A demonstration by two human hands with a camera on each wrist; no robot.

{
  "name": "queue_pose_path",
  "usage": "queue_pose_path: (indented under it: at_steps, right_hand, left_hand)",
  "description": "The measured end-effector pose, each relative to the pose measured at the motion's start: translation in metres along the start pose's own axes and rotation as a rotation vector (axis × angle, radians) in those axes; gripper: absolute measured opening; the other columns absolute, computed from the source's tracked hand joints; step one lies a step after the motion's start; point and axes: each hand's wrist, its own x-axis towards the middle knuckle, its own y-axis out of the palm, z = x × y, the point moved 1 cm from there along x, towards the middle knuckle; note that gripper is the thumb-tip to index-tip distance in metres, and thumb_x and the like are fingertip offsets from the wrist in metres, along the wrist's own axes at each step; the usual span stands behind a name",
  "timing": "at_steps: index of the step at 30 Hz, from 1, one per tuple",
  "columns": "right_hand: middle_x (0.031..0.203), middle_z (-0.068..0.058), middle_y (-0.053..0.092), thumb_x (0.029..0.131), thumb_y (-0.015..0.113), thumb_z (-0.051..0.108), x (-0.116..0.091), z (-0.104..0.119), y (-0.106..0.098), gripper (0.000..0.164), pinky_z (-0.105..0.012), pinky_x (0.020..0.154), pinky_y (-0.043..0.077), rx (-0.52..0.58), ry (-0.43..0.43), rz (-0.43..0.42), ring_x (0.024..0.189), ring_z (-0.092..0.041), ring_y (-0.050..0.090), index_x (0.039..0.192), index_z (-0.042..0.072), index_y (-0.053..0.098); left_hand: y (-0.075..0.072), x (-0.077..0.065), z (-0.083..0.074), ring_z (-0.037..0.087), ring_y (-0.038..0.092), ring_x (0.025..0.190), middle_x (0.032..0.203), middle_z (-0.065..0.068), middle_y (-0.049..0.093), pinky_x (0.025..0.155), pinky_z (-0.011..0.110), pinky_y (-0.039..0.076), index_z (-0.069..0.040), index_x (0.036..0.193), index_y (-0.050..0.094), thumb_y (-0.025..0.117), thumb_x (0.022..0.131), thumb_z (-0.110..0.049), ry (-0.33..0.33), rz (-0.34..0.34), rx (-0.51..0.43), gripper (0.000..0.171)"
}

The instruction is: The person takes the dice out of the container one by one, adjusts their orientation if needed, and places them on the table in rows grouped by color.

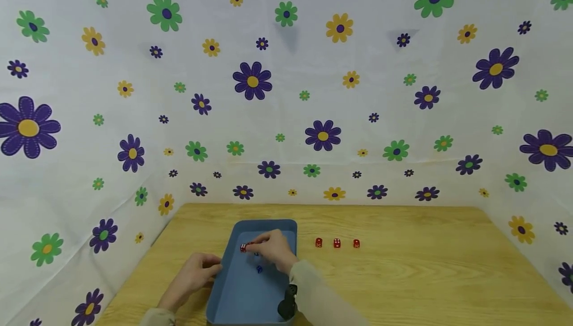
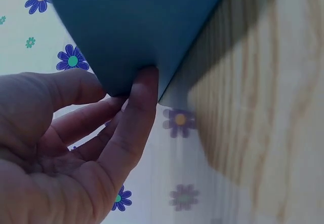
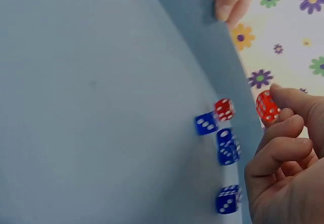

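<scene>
My right hand (image 1: 275,250) is over the far half of a blue tray (image 1: 239,296). Its thumb and finger pinch a red die (image 3: 267,106) with white pips. Below the held die, another red die (image 3: 225,109) lies in the tray, close beside a blue die (image 3: 206,123). More blue dice (image 3: 228,199) sit near them along the wall. My left hand (image 1: 192,276) is at the tray's left side, its thumb and fingertips gripping the wall (image 2: 136,26) near a corner.
To the right of the tray, three red dice stand in a spaced row: a left one (image 1: 319,242), a middle one (image 1: 337,243) and a right one (image 1: 356,243). They are on a wooden table (image 1: 416,276). A white flowered cloth (image 1: 286,112) encloses the back and sides.
</scene>
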Motion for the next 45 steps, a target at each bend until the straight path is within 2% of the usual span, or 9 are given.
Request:
queue_pose_path:
  at_steps: [3,8,13,20,26,32,37,40,45]
  right_hand:
    - [0.069,-0.006,0.067,0.083,0.078,0.025,-0.004,0.007,-0.006,0.016,-0.023,0.039,0.028,0.042,-0.006,0.032,0.043,-0.009,0.036,0.092,0.012,0.078]
    - [0.056,0.001,0.052,0.085,0.077,0.022,-0.010,0.021,-0.022,0.017,-0.026,0.040,0.027,0.099,-0.060,0.052,0.042,-0.009,0.032,0.095,0.010,0.076]
    - [0.059,0.001,0.049,0.086,0.076,0.023,-0.012,0.024,-0.042,0.018,-0.025,0.043,0.026,0.129,-0.072,0.046,0.047,-0.010,0.035,0.098,0.009,0.075]
    - [0.065,0.002,0.051,0.087,0.074,0.028,-0.018,0.020,-0.077,0.025,-0.025,0.047,0.032,0.125,-0.067,0.028,0.058,-0.013,0.042,0.102,0.009,0.074]
    - [0.073,0.002,0.058,0.088,0.073,0.029,-0.023,0.008,-0.112,0.030,-0.026,0.049,0.034,0.098,-0.080,0.024,0.063,-0.015,0.047,0.108,0.006,0.071]
    - [0.083,-0.001,0.068,0.089,0.072,0.025,-0.034,-0.009,-0.145,0.026,-0.027,0.050,0.036,0.032,-0.088,-0.007,0.059,-0.013,0.044,0.106,0.005,0.072]
    - [0.094,-0.012,0.071,0.089,0.072,0.026,-0.039,-0.027,-0.173,0.025,-0.030,0.053,0.042,-0.057,-0.084,-0.052,0.064,-0.017,0.050,0.105,0.007,0.072]
    - [0.100,-0.015,0.071,0.089,0.072,0.028,-0.042,-0.036,-0.191,0.026,-0.030,0.055,0.044,-0.103,-0.070,-0.058,0.069,-0.020,0.053,0.106,0.008,0.072]
    - [0.099,-0.012,0.072,0.089,0.072,0.028,-0.045,-0.046,-0.217,0.028,-0.030,0.057,0.047,-0.155,-0.045,-0.067,0.073,-0.021,0.058,0.108,0.007,0.071]
  left_hand:
    - [-0.001,0.000,0.000,0.024,0.070,0.085,0.103,0.017,0.070,0.071,0.040,0.059,0.014,0.116,0.062,0.054,0.096,-0.004,0.000,0.018,-0.009,0.028]
    - [-0.002,0.002,-0.001,0.024,0.070,0.085,0.102,0.019,0.070,0.071,0.040,0.059,0.016,0.117,0.061,0.054,0.096,-0.004,0.030,0.042,-0.011,0.030]
    - [-0.002,0.003,-0.001,0.023,0.070,0.083,0.099,0.016,0.071,0.070,0.039,0.060,0.015,0.116,0.063,0.055,0.096,-0.004,0.036,0.048,-0.006,0.028]
    - [-0.001,0.002,0.000,0.022,0.070,0.082,0.096,0.013,0.071,0.070,0.039,0.060,0.014,0.114,0.064,0.056,0.096,-0.004,0.038,0.052,0.001,0.027]
    - [-0.004,0.002,-0.002,0.023,0.070,0.084,0.101,0.016,0.071,0.071,0.040,0.060,0.015,0.116,0.062,0.055,0.096,-0.005,0.028,0.088,0.006,0.029]
    - [-0.003,0.005,-0.001,0.023,0.070,0.083,0.099,0.014,0.071,0.069,0.040,0.059,0.012,0.115,0.064,0.055,0.096,-0.005,-0.020,0.036,0.038,0.027]
    - [-0.002,0.006,0.000,0.023,0.069,0.082,0.099,0.014,0.070,0.068,0.040,0.059,0.012,0.115,0.065,0.055,0.095,-0.003,-0.031,-0.011,0.055,0.026]
    - [-0.002,0.006,-0.002,0.023,0.069,0.082,0.100,0.015,0.070,0.068,0.040,0.059,0.012,0.115,0.065,0.055,0.095,-0.003,-0.029,-0.008,0.053,0.026]
    - [-0.002,0.006,-0.002,0.021,0.069,0.080,0.098,0.014,0.070,0.067,0.039,0.059,0.013,0.114,0.065,0.056,0.095,-0.004,-0.016,0.001,0.060,0.027]
